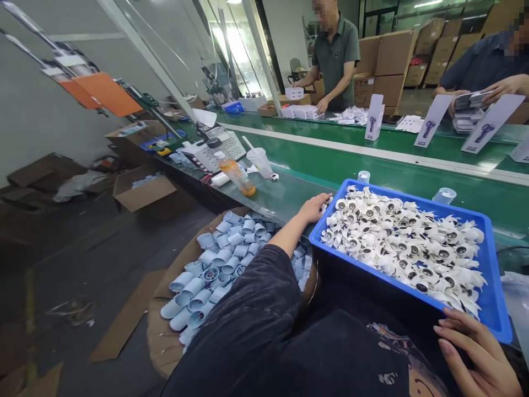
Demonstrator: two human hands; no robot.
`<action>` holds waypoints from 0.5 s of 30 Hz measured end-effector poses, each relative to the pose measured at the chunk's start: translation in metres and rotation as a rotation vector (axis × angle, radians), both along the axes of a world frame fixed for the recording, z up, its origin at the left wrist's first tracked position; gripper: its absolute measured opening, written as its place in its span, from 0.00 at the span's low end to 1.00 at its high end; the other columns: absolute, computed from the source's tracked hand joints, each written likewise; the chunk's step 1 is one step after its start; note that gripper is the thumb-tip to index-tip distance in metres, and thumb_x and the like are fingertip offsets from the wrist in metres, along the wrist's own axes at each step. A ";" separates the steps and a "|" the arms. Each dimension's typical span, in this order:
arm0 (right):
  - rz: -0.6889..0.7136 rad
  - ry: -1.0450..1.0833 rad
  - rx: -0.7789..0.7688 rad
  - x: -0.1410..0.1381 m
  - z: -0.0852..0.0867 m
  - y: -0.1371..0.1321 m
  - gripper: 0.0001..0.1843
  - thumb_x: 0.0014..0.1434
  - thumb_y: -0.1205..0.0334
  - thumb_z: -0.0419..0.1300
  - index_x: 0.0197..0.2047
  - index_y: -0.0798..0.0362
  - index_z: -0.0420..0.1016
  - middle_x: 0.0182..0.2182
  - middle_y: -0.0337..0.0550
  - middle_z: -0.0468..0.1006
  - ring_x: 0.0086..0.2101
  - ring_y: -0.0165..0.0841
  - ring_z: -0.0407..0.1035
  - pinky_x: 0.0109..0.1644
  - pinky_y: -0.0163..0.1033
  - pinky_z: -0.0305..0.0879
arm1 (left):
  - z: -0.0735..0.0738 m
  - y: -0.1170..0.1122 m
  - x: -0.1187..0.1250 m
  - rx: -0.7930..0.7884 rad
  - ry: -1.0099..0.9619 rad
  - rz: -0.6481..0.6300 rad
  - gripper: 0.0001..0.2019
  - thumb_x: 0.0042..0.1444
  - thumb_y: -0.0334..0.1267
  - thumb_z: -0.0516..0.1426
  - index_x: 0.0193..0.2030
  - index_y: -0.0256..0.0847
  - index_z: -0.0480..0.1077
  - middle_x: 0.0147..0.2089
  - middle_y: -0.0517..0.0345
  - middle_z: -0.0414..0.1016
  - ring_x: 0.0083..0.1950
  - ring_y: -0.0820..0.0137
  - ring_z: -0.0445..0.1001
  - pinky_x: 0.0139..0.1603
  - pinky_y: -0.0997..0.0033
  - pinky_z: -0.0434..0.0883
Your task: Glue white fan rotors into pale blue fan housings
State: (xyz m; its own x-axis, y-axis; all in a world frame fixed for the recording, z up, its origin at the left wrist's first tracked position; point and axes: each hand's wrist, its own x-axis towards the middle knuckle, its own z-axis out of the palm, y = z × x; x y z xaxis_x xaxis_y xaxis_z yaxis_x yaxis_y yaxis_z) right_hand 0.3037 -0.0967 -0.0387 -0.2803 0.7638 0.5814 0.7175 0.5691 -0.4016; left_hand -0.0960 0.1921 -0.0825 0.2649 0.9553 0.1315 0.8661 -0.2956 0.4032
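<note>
A blue plastic tray (494, 309) full of white fan impellers (405, 242) rests on my lap against the green conveyor belt. My left hand (314, 207) reaches over the tray's far left corner, fingers curled on the rim among the impellers; whether it holds one is hidden. My right hand (475, 353) lies against the tray's near right wall, fingers together and stretched along it. To my left, a cardboard box (165, 331) holds several pale blue cylindrical housings (223, 259).
Two pale blue housings (444, 195) stand on the green belt (314, 160) beyond the tray. An orange drink bottle (237, 173) and plastic cup (260, 161) sit at left. Two other people work across the belt with white product boxes (433, 120). Cardboard boxes lie on the floor.
</note>
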 end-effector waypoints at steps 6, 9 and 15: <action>-0.042 0.034 -0.029 -0.008 0.007 -0.009 0.10 0.64 0.56 0.57 0.39 0.49 0.78 0.46 0.46 0.75 0.41 0.32 0.76 0.41 0.33 0.75 | 0.009 0.011 0.007 -0.064 -0.090 0.139 0.30 0.51 0.44 0.63 0.62 0.43 0.65 0.58 0.46 0.72 0.53 0.58 0.75 0.55 0.54 0.71; -0.092 0.077 -0.050 -0.014 0.015 -0.019 0.08 0.63 0.59 0.58 0.38 0.50 0.78 0.46 0.46 0.76 0.39 0.31 0.76 0.42 0.33 0.76 | 0.006 0.004 0.008 -0.027 -0.179 0.245 0.27 0.50 0.41 0.64 0.58 0.47 0.67 0.57 0.48 0.72 0.54 0.56 0.75 0.53 0.58 0.72; -0.192 0.132 -0.120 -0.020 0.021 -0.037 0.08 0.63 0.64 0.57 0.37 0.51 0.78 0.45 0.48 0.76 0.40 0.30 0.75 0.44 0.32 0.76 | 0.000 -0.008 -0.004 0.072 -0.399 0.413 0.13 0.60 0.42 0.59 0.47 0.36 0.69 0.45 0.52 0.74 0.45 0.65 0.74 0.48 0.57 0.73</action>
State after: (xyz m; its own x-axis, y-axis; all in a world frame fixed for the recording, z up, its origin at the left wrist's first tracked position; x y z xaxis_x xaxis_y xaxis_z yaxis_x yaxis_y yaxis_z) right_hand 0.2837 -0.1332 -0.0180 -0.0515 0.8615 0.5052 0.7445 0.3703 -0.5555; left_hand -0.1004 0.1837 -0.0825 -0.2110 0.9540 0.2129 0.7003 -0.0044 0.7139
